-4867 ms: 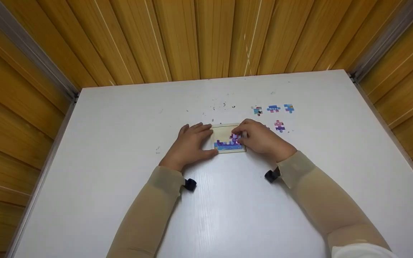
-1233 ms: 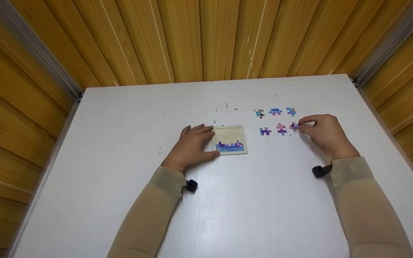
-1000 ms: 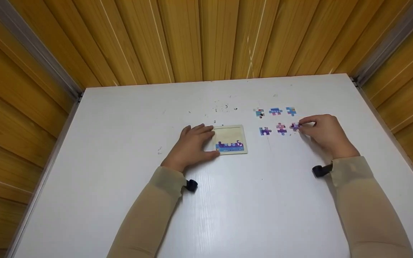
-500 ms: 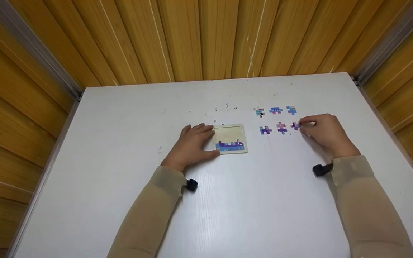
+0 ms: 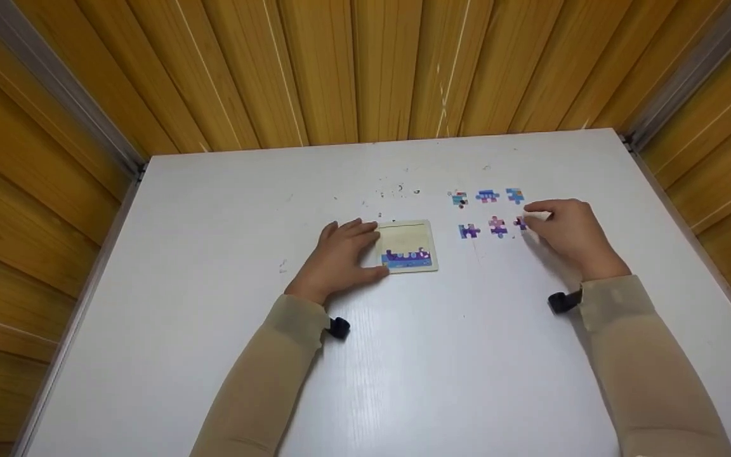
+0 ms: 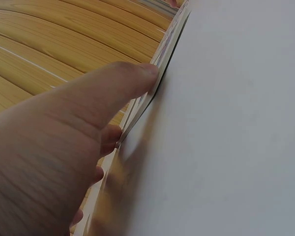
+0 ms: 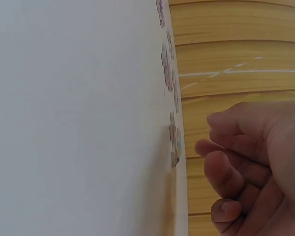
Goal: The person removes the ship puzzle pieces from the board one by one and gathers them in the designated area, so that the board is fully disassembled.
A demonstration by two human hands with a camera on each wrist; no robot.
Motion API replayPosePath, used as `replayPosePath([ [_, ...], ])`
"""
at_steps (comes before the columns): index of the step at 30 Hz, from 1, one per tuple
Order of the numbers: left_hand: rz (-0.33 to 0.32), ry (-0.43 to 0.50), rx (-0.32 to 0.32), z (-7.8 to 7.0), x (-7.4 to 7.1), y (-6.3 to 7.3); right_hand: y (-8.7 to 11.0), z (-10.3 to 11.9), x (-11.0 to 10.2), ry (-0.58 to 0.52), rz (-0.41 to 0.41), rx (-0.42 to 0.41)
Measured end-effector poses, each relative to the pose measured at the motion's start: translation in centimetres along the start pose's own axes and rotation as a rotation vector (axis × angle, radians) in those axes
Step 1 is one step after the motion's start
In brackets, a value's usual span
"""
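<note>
Shifted slightly leftward: my right hand (image 5: 570, 236), fingers loosely bent, holding nothing, near purple knobbed jigsaw piece (image 5: 520, 223); left hand (image 5: 339, 259), spread, touching cream rectangular puzzle tray (image 5: 408, 238).

We stretch left forearm (image 5: 257, 381) and right forearm (image 5: 651, 374) forward, both slanting inward toward wrists. Left hand (image 5: 335, 260) low, back facing up; we set its thumb (image 6: 118, 83) wide apart from long, extended fingers (image 5: 360, 228). Right hand (image 5: 573, 236) well apart from left, held raised; our right thumb (image 5: 537, 226) and forefinger (image 5: 541, 206) point inward, near each other, remaining fingers (image 7: 225, 172) bent loosely toward palm.
</note>
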State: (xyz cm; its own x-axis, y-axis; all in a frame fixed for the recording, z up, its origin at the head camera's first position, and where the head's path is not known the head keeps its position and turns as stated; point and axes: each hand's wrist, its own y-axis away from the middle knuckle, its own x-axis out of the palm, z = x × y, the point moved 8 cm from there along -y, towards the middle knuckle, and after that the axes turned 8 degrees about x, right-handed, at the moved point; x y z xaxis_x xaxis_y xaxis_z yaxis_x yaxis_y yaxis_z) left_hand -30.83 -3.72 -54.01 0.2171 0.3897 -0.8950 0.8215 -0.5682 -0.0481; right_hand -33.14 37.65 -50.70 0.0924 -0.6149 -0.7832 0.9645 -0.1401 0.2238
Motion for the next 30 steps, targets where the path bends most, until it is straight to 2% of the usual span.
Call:
replayPosePath([
  [6,0.003,0.019,-0.013,0.2,0.2,0.2,1.2,4.1,0.8,-0.018,-0.007,-0.076],
  [17,-0.004,0.002,-0.008,0.0,0.2,-0.2,3.9,10.7,0.7,-0.102,-0.042,-0.207],
  [24,0.001,0.011,-0.007,-0.1,0.1,-0.1,5.2,14.1,0.8,-0.177,-0.065,-0.295],
  [30,0.004,0.009,-0.013,-0.2,0.0,-0.1,5.8,16.4,1.1,-0.212,-0.081,-0.325],
])
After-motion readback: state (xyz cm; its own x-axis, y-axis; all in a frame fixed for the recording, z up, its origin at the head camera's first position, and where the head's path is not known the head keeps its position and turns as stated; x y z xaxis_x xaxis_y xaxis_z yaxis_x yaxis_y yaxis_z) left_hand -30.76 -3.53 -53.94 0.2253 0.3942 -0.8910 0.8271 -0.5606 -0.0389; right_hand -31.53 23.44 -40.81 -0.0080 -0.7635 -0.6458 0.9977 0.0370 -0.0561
